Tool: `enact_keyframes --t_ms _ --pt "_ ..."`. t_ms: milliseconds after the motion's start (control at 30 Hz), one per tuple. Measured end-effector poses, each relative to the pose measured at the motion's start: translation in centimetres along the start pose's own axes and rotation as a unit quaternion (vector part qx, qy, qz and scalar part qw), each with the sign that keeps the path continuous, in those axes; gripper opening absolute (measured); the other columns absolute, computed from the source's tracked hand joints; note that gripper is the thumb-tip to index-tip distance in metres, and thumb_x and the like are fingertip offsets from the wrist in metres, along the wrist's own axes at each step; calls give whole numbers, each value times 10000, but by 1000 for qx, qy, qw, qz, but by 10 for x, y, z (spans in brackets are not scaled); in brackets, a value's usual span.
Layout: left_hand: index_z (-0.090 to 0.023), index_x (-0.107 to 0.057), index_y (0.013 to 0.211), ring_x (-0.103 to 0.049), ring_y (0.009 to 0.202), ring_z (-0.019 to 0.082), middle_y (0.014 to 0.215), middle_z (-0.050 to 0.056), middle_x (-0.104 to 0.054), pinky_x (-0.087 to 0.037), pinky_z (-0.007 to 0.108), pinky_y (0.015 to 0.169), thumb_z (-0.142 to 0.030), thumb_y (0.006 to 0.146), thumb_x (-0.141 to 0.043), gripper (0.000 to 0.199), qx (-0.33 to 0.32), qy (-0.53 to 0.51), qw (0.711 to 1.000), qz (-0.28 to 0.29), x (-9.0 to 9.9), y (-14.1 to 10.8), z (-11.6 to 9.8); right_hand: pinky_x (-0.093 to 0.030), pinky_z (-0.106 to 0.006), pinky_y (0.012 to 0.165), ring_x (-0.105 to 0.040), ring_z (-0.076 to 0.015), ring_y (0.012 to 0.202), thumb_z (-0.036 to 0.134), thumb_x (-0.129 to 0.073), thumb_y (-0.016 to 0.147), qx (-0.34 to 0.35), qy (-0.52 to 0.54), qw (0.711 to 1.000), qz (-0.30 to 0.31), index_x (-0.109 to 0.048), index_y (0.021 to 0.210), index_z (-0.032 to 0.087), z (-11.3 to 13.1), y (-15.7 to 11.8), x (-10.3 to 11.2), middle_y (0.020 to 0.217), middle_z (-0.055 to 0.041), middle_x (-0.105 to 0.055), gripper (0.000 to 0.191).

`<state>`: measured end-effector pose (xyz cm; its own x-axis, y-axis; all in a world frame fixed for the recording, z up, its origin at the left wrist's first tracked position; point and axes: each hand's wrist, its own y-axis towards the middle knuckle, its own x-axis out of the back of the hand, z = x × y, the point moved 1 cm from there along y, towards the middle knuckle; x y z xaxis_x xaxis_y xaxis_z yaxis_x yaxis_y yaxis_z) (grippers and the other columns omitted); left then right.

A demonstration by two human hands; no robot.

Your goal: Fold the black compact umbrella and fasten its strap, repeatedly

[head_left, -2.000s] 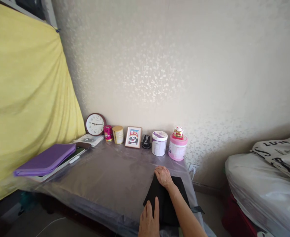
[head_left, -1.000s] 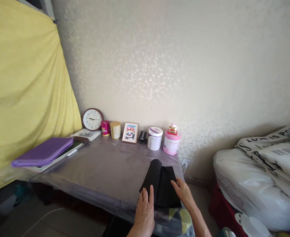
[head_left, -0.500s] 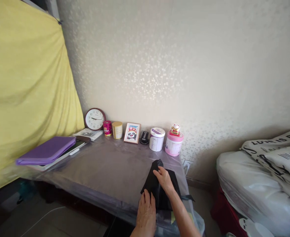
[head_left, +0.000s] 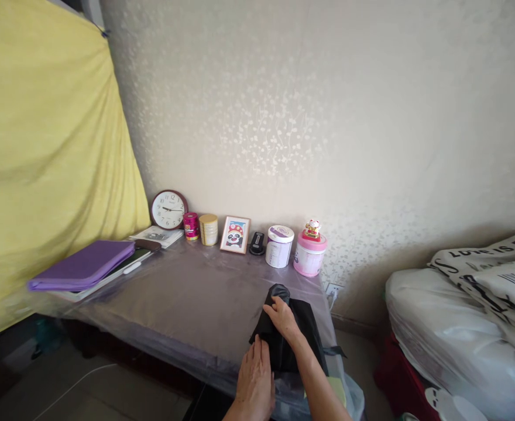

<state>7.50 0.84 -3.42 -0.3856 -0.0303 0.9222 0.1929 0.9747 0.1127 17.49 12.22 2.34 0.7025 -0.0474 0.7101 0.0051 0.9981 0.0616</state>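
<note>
A black cloth or thin bag (head_left: 308, 327) lies folded near the right front corner of the covered table. My right hand (head_left: 281, 318) has its fingers closed on the upper part of the black cloth, where a flap stands up. At the cloth's left lower edge rests my left hand (head_left: 255, 374), stretched out with its fingers side by side and the tips touching the fabric. A dark strap end sticks out to the right of the cloth.
Along the wall stand a clock (head_left: 168, 209), a pink can (head_left: 191, 226), a yellow-lidded jar (head_left: 209, 230), a panda picture (head_left: 235, 235), a white tub (head_left: 279, 247) and a pink tub (head_left: 309, 257) with a cat figurine. A purple folder (head_left: 84, 264) lies left.
My right hand has shifted slightly left over the cloth, and the flap at the top has opened wider. My left hand has moved slightly left, still at the cloth's edge.
</note>
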Motion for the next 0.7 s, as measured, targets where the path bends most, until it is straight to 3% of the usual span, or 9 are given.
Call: enact_keyframes --t_ms 100,167,267,333,500,700 --pt "-97 -322 1323 -370 1217 239 1355 132 -379 -281 367 1019 -255 787 -391 564 3 -4 1000 -31 12 -7 2 -423 -242 643 -626 -165 735 315 -521 769 -2 18 1000 6 -571 1039 152 -1 2 -1 737 -31 -677 319" --pt "-123 -421 1251 -387 1192 242 1312 121 -419 -291 375 1010 -247 793 -390 475 -1 2 998 -59 23 -11 -1 -423 -236 600 -621 -148 652 334 -498 779 1 51 998 21 -565 1031 155 -2 2 -2 670 -13 -669 316" --pt "-197 -545 1068 -416 1140 201 1242 60 -467 -301 343 1000 -202 790 -378 324 -49 -21 995 -78 40 -9 -11 -430 -228 570 -614 -129 577 380 -411 820 21 125 989 78 -569 953 151 -1 1 -2 628 -17 -668 308" --pt "-211 -549 1072 -427 1119 195 1235 42 -473 -299 348 1001 -188 790 -359 341 -85 -24 994 -67 45 -4 -15 -432 -223 550 -608 -123 558 404 -370 833 36 159 981 107 -575 864 156 1 -1 -1 635 -28 -675 323" --pt "-229 -249 1367 -226 1293 266 1428 38 -271 -170 443 1076 -214 685 -468 716 -130 -11 991 -30 28 12 -10 -433 -216 534 -597 -121 576 410 -397 817 62 149 980 117 -595 785 167 4 -5 0 663 -32 -683 315" --pt "-195 -204 1382 -243 1287 234 1451 46 -220 -178 387 1078 -182 671 -440 750 -105 -31 993 -44 12 8 0 -448 -214 581 -592 -114 598 339 -408 825 94 119 984 97 -630 888 193 3 -12 -1 669 1 -675 274"
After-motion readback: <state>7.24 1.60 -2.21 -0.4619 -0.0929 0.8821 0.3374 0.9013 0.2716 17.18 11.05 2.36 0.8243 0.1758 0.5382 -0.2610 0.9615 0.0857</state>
